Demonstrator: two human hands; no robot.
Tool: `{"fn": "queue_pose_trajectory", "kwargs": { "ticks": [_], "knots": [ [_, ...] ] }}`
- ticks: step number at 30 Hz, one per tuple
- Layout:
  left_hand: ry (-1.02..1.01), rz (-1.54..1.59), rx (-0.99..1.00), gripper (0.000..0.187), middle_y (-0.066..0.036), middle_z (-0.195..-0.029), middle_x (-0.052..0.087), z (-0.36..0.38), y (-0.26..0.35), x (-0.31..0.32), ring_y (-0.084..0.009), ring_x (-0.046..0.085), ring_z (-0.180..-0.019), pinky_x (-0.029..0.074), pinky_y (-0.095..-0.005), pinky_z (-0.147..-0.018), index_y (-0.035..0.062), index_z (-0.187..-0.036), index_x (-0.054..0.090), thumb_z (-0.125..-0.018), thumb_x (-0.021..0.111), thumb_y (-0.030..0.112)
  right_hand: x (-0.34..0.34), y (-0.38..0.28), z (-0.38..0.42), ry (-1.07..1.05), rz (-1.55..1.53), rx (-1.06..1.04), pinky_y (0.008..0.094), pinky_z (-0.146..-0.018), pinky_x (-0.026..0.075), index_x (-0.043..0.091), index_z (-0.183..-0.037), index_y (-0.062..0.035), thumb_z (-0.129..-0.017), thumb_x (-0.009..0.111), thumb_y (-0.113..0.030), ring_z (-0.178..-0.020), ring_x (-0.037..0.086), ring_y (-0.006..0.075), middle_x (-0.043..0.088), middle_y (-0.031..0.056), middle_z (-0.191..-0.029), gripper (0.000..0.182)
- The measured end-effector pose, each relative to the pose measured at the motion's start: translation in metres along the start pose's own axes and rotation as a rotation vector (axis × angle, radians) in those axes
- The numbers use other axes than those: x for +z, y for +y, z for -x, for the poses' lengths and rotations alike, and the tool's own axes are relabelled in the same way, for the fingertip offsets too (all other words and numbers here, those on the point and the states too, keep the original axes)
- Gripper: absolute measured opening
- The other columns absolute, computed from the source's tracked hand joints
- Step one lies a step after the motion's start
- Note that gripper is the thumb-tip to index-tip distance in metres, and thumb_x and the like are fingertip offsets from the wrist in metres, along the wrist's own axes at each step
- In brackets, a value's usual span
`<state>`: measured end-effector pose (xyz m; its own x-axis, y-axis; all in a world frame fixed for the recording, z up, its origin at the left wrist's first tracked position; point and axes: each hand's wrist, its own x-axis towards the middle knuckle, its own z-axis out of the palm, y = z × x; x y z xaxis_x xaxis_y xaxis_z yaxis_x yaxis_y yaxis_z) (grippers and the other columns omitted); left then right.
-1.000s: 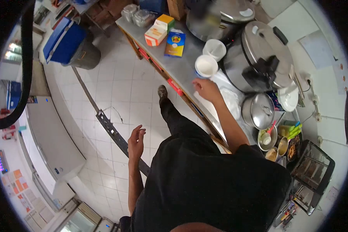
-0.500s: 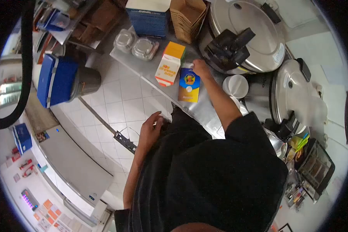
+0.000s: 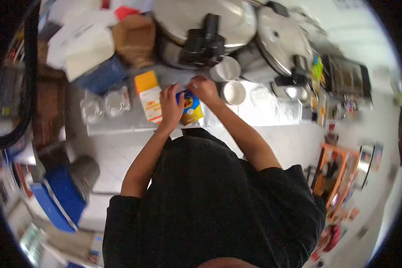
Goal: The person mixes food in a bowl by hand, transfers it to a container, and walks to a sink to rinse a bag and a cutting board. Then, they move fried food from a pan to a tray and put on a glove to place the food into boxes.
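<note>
Upper centre of the frame, left hand (image 3: 170, 106) at the pouch's (image 3: 193, 115) left side, right hand (image 3: 204, 90) bunched at its top, and I can't tell whether either grips!

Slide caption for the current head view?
Left hand and right hand at a blue and yellow printed packet, beside a white and orange carton.
</note>
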<state>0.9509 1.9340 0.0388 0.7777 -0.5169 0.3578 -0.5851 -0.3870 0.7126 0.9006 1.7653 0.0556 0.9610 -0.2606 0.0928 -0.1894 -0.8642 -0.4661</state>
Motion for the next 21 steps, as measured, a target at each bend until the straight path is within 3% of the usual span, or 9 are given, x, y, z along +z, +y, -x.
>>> {"fn": "queue_pose_trajectory", "kwargs": {
  "ticks": [5,7,8,11,13,14,16,18,21],
  "knots": [
    [-0.35,0.097,0.251,0.038,-0.018,-0.116,0.055,-0.002,-0.021,0.031,-0.0367,0.051,-0.112,0.039,-0.0474,-0.098,0.0019,-0.118,0.052,-0.085,0.065,0.016,0.036,0.01,0.021,0.149,0.185,0.018,0.0442,-0.072,0.053,0.065,-0.078,-0.0083,-0.072,0.062,-0.018,-0.09,0.063,0.0326,0.064,0.0101,-0.09,0.011],
    [-0.436,0.201,0.105,0.039,-0.018,-0.117,0.055,0.003,-0.035,0.05,-0.0376,0.05,-0.113,0.039,-0.0467,-0.098,0.0022,-0.121,0.05,-0.088,0.06,0.019,0.045,0.004,0.022,0.131,0.104,0.288,0.0446,-0.073,0.053,0.063,-0.077,-0.0082,-0.072,0.062,-0.018,-0.089,0.061,0.0333,0.062,0.011,-0.087,0.011],
    [-0.482,0.229,0.166,0.039,-0.018,-0.117,0.055,0.002,-0.041,0.06,-0.0376,0.05,-0.113,0.039,-0.0467,-0.098,0.0022,-0.121,0.05,-0.088,0.06,0.019,0.053,0.006,0.019,0.179,0.051,0.34,0.0441,-0.073,0.053,0.063,-0.079,-0.0078,-0.073,0.063,-0.018,-0.087,0.061,0.0334,0.062,0.0113,-0.087,0.012],
    [-0.462,0.043,0.3,0.042,-0.017,-0.12,0.055,0.007,-0.061,0.085,-0.0383,0.05,-0.113,0.039,-0.0486,-0.097,0.0029,-0.124,0.05,-0.089,0.057,0.026,0.049,0.002,0.018,0.301,0.002,0.38,0.044,-0.075,0.052,0.064,-0.085,-0.0069,-0.076,0.064,-0.018,-0.088,0.061,0.0347,0.063,0.0138,-0.089,0.014],
    [-0.403,-0.391,0.309,0.046,-0.016,-0.122,0.054,0.015,-0.071,0.093,-0.0374,0.051,-0.113,0.038,-0.0511,-0.097,0.0051,-0.125,0.052,-0.089,0.057,0.033,0.029,-0.016,0.018,0.368,0.01,0.367,0.0444,-0.076,0.052,0.065,-0.089,-0.0064,-0.078,0.064,-0.018,-0.091,0.062,0.0359,0.064,0.0159,-0.091,0.016],
    [-0.411,-0.388,0.342,0.046,-0.016,-0.122,0.054,0.012,-0.071,0.092,-0.0374,0.051,-0.113,0.038,-0.0511,-0.097,0.0051,-0.125,0.052,-0.089,0.057,0.033,0.015,-0.026,0.021,0.498,-0.064,0.358,0.0445,-0.075,0.052,0.063,-0.09,-0.0055,-0.08,0.064,-0.017,-0.089,0.062,0.036,0.064,0.0153,-0.089,0.015],
    [-0.584,-0.451,0.229,0.047,-0.014,-0.127,0.052,0.007,-0.066,0.089,-0.0354,0.049,-0.117,0.037,-0.0532,-0.097,0.0076,-0.124,0.055,-0.085,0.061,0.033,-0.012,-0.036,0.035,0.654,-0.139,0.352,0.0447,-0.074,0.051,0.061,-0.092,-0.0046,-0.082,0.064,-0.016,-0.088,0.062,0.0361,0.063,0.0147,-0.088,0.015],
    [-0.595,-0.532,0.257,0.046,-0.014,-0.128,0.051,0.001,-0.064,0.088,-0.0345,0.048,-0.118,0.037,-0.0529,-0.097,0.008,-0.123,0.055,-0.084,0.063,0.032,-0.038,-0.041,0.06,0.943,-0.426,0.188,0.0388,-0.071,0.051,0.058,-0.093,-0.0039,-0.087,0.063,-0.011,-0.084,0.064,0.0314,0.063,0.0137,-0.086,0.011],
    [-0.544,-0.6,0.15,0.045,-0.014,-0.13,0.049,-0.003,-0.05,0.079,-0.0338,0.046,-0.119,0.037,-0.0514,-0.097,0.0069,-0.12,0.056,-0.082,0.065,0.03,-0.054,-0.02,0.111,0.985,-1.094,0.395,0.0285,-0.071,0.051,0.058,-0.094,-0.0045,-0.093,0.059,-0.009,-0.077,0.063,0.0133,0.063,0.0063,-0.084,0.005]
  ]
}}
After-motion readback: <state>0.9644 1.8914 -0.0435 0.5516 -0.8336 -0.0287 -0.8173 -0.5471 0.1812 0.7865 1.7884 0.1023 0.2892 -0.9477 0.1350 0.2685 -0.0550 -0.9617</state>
